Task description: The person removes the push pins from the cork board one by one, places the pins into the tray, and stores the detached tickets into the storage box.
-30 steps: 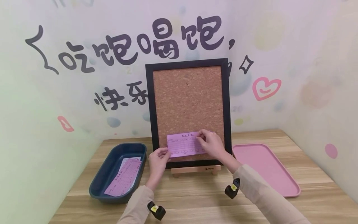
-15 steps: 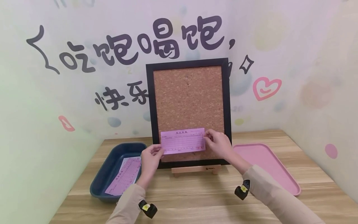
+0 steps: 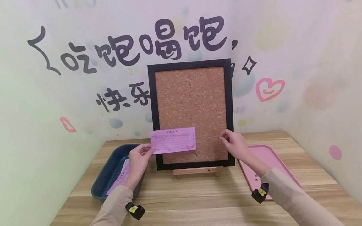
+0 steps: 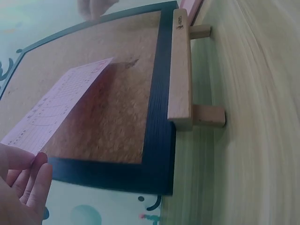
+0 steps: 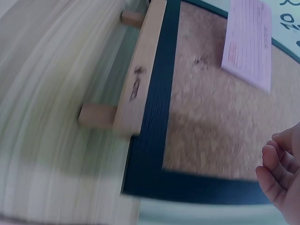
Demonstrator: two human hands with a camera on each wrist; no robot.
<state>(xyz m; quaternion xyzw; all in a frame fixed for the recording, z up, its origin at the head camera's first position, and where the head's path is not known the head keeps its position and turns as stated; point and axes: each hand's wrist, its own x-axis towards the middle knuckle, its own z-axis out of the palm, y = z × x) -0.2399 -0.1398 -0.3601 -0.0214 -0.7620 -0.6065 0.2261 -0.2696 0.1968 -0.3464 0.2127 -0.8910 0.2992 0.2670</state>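
Note:
In the head view, my left hand [image 3: 139, 160] pinches the lower left corner of a purple receipt slip [image 3: 173, 141], printed with a lined table and a small red box. The slip is in front of the lower left of a black-framed cork board [image 3: 192, 103], overlapping its frame. The left wrist view shows its far end standing off the cork. My right hand [image 3: 237, 147] is apart from the slip, by the board's right edge, with thumb and forefinger drawn together; I cannot tell whether something small is between them.
A dark blue basin [image 3: 99, 185] at left holds another purple slip [image 3: 120, 179] and a white paper. At right, a pink tray [image 3: 271, 153] has a few small shiny pieces [image 3: 256, 179], partly behind my right forearm. A wooden easel [image 3: 186, 171] supports the board on the table.
The slip has moved left and slightly up with my left hand. My right hand has let go of its right side and moved right, toward the tray.

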